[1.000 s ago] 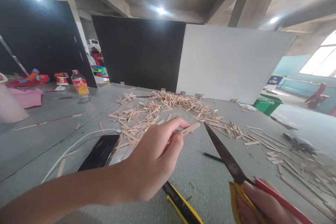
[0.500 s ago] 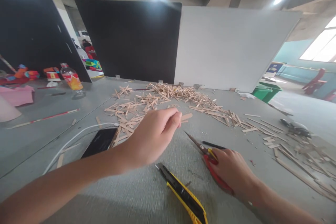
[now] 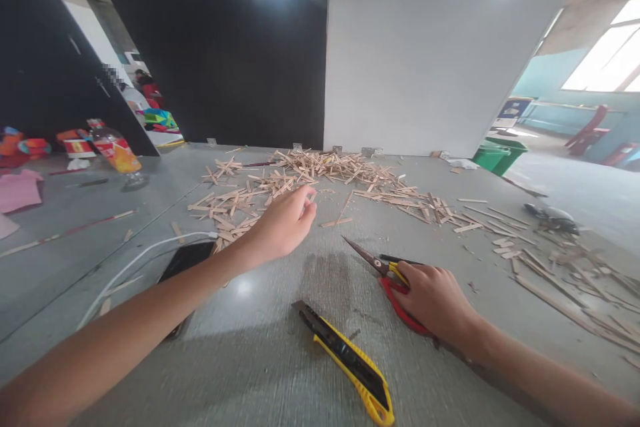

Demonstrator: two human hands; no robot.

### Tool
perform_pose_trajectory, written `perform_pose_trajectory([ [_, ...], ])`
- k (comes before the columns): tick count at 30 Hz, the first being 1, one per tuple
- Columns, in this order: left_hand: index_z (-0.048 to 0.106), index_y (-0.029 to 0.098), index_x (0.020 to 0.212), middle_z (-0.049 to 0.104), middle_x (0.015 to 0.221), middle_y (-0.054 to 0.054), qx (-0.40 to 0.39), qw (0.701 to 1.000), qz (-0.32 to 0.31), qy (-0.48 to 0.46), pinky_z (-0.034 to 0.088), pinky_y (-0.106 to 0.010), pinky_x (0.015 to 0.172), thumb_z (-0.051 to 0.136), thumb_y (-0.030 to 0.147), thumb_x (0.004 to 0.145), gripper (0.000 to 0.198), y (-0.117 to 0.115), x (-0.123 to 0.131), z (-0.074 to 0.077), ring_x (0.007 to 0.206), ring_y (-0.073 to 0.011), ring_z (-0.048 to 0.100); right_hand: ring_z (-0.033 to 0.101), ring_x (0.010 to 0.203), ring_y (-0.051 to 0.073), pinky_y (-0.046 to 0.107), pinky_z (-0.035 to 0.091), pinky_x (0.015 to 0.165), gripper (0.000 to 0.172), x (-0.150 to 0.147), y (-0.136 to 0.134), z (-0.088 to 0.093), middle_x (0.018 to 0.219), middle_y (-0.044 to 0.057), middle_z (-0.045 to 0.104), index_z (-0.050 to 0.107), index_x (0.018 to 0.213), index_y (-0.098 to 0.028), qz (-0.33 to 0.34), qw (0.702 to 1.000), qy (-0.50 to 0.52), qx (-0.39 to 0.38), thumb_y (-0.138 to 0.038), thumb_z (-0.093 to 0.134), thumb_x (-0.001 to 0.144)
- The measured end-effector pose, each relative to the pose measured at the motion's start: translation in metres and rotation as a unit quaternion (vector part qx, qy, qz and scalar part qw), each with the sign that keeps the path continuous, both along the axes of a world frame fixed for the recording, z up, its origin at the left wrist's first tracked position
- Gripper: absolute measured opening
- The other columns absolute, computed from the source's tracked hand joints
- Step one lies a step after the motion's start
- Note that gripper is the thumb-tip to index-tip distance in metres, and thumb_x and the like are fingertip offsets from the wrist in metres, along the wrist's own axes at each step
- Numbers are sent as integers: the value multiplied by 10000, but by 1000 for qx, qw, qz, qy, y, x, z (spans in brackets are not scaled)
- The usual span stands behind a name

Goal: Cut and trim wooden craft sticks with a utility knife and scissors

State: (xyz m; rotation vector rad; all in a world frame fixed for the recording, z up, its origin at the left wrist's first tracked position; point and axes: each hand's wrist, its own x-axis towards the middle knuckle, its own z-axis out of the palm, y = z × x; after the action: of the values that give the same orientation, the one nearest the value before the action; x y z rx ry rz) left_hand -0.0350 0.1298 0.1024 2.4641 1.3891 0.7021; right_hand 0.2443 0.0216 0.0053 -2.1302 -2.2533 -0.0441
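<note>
My left hand [image 3: 285,223] reaches forward over the grey table [image 3: 260,353] to the near edge of a pile of short wooden sticks [image 3: 320,173]. Its fingers are curled together at the tips, and I cannot make out whether anything is in them. A loose stick [image 3: 336,221] lies just right of it. My right hand [image 3: 435,300] rests on the table, closed on the red and yellow handles of scissors [image 3: 373,259], whose blades point away to the left. A yellow and black utility knife [image 3: 350,360] lies between my arms.
A black phone [image 3: 185,263] with a white cable [image 3: 135,263] lies under my left forearm. Long wood strips [image 3: 560,280] litter the right side. A drink bottle [image 3: 117,153] stands far left. Black and white boards [image 3: 415,67] wall the far edge, with a green bin [image 3: 493,157] beyond.
My right hand has brought the raised scissors down onto the table. My left hand has moved forward to the stick pile, and the stick piece it pinched no longer shows in its fingers.
</note>
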Motion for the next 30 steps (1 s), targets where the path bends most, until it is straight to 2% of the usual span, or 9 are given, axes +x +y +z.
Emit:
perform_pose_trajectory([
  [5, 665, 156, 1254, 740, 1106, -86, -18, 998, -5, 53, 580, -424, 923, 527, 333, 1099, 273, 17, -5, -15, 1004, -231, 715, 771, 829, 276, 334, 312, 606, 215, 1, 2, -2, 949, 60, 823, 703, 901, -223, 2, 1000, 1, 1, -347, 574, 1019],
  [7, 665, 165, 1260, 706, 1208, -91, -15, 997, 2, 76, 594, -460, 936, 637, 376, 1057, 294, 28, -12, -19, 1051, -243, 705, 772, 820, 277, 337, 311, 601, 226, 1, 2, -2, 935, 64, 822, 706, 897, -222, 2, 1000, 3, 2, -352, 568, 1021],
  [10, 646, 172, 1312, 665, 1319, -110, -27, 992, 22, 117, 595, -484, 956, 673, 360, 1037, 334, 49, -28, -23, 1127, -268, 686, 774, 814, 279, 338, 315, 597, 234, 0, 2, -1, 934, 75, 824, 718, 913, -220, 3, 1000, 7, 4, -362, 569, 1022],
  [15, 638, 174, 1327, 660, 1324, -110, -107, 977, 54, 177, 607, -471, 934, 681, 356, 1033, 349, 88, -55, -29, 1108, -265, 692, 779, 837, 284, 334, 335, 608, 203, -2, 2, 0, 945, 74, 827, 735, 950, -220, 4, 1000, 13, 4, -340, 582, 1008],
  [18, 635, 172, 1332, 660, 1323, -110, -162, 966, 58, 195, 610, -469, 927, 684, 355, 1031, 356, 104, -64, -34, 1104, -265, 693, 781, 837, 295, 335, 328, 607, 214, -1, 3, -2, 953, 76, 828, 737, 949, -223, 3, 1000, 14, 7, -357, 582, 1013],
  [23, 630, 171, 1340, 657, 1331, -112, -214, 956, 37, 198, 609, -474, 932, 686, 352, 1030, 364, 113, -70, -33, 1112, -267, 691, 773, 807, 299, 333, 302, 595, 252, 1, 4, -6, 909, 78, 819, 722, 906, -221, 6, 1000, 16, 8, -388, 575, 1024],
  [30, 655, 172, 1308, 665, 1321, -98, -270, 931, 15, 247, 612, -465, 927, 695, 371, 1020, 352, 105, -69, -28, 1112, -280, 691, 766, 793, 289, 326, 291, 596, 256, 4, 4, -10, 905, 59, 817, 700, 884, -233, 8, 1000, 19, 17, -392, 567, 1033],
])
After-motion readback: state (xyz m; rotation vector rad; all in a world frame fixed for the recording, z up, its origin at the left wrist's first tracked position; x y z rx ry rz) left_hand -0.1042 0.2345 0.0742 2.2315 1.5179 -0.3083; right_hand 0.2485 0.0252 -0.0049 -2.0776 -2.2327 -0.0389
